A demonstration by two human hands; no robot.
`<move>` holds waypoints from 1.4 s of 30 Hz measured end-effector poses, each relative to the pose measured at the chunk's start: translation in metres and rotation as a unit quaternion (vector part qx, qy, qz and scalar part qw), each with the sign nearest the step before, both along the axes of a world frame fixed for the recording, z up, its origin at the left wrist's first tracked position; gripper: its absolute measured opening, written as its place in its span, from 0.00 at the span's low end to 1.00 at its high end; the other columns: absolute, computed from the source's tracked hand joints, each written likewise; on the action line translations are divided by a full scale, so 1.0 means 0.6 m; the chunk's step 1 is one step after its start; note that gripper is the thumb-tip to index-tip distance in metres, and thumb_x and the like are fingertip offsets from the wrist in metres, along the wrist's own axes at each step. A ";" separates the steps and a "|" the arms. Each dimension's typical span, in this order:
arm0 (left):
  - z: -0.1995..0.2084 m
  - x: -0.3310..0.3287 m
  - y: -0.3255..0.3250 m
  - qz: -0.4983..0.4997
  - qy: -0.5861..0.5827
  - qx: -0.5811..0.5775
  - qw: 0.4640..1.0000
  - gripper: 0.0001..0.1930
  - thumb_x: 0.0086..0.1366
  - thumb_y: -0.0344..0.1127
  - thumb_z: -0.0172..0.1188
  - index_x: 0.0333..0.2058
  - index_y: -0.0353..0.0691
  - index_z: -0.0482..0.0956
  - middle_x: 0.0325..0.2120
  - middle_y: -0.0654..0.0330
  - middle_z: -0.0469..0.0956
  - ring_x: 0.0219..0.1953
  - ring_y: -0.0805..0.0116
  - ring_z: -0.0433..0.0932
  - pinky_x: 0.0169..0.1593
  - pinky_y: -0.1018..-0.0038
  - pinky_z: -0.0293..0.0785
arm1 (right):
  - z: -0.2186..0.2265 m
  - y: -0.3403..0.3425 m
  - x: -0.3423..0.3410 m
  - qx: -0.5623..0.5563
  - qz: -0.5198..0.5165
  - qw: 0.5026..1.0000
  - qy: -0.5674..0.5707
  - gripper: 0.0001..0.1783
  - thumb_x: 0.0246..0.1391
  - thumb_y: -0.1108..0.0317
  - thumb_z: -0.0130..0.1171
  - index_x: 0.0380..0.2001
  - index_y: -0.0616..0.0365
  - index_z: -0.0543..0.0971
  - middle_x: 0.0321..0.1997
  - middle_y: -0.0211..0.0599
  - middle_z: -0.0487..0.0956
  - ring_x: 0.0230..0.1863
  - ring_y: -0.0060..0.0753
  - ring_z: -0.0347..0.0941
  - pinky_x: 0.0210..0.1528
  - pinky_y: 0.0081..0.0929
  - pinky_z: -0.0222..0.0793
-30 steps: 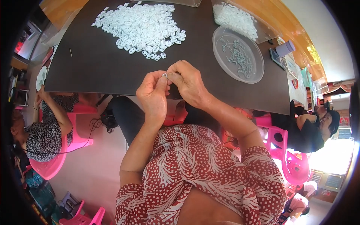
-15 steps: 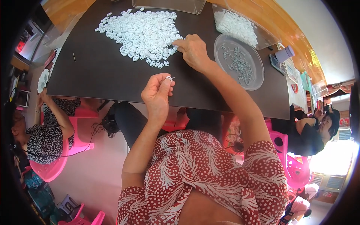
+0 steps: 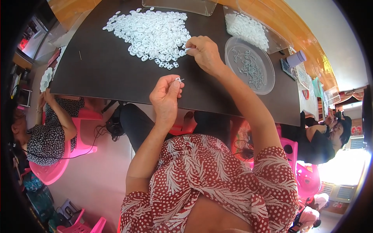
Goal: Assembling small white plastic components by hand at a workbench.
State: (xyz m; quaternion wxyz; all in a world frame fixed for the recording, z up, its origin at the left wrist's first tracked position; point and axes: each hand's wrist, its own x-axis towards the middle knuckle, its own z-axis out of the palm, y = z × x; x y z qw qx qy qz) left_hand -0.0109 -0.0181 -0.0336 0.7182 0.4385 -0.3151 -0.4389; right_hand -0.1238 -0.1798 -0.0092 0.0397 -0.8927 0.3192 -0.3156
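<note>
My left hand (image 3: 166,95) is closed in a pinch near the table's front edge. It holds a small white plastic piece (image 3: 178,79) with a thin metal pin sticking out of it to the right. My right hand (image 3: 206,55) is at the right edge of a big pile of white oval two-holed plastic pieces (image 3: 155,35). Between its thumb and fingertips shows a white oval piece (image 3: 188,50), partly hidden by the fingers. Several loose white pieces (image 3: 166,64) lie at the pile's near edge.
Right of my right hand stands a clear oval tray (image 3: 268,83) holding small metal pins (image 3: 250,70). Behind it is a clear box of white pieces (image 3: 246,31). A lilac cup (image 3: 296,58) and a phone (image 3: 286,69) are at the right. People sit on both sides on pink chairs (image 3: 48,171).
My right hand has drawn slightly nearer along the pile's edge, and a white piece now shows at its fingertips. My left hand keeps its pinch. The whole view has shifted a little.
</note>
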 end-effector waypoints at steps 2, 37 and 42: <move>0.000 0.000 0.000 -0.001 0.005 -0.001 1.000 0.07 0.62 0.26 0.55 0.38 0.30 0.75 0.27 0.60 0.77 0.24 0.80 0.71 0.28 0.84 0.69 | 0.006 0.016 -0.007 0.179 -0.002 0.977 -0.119 0.09 0.44 0.72 0.61 0.33 0.58 0.78 0.24 0.30 0.76 0.29 0.25 0.70 0.31 0.25 0.65; 0.023 -0.004 0.019 0.015 0.011 0.051 0.999 0.06 0.60 0.24 0.55 0.37 0.32 0.75 0.23 0.61 0.78 0.21 0.82 0.71 0.22 0.87 0.64 | 0.010 0.155 -0.009 0.523 0.031 0.779 -0.345 0.07 0.47 0.73 0.61 0.32 0.65 0.79 0.26 0.30 0.78 0.25 0.14 0.68 0.25 0.12 0.61; 0.019 -0.003 0.020 0.017 0.010 0.049 0.999 0.06 0.61 0.24 0.55 0.37 0.30 0.75 0.24 0.59 0.78 0.22 0.80 0.72 0.24 0.85 0.66 | 0.012 0.161 -0.005 0.523 0.025 0.782 -0.338 0.08 0.47 0.73 0.62 0.31 0.64 0.79 0.25 0.28 0.78 0.25 0.13 0.68 0.25 0.12 0.60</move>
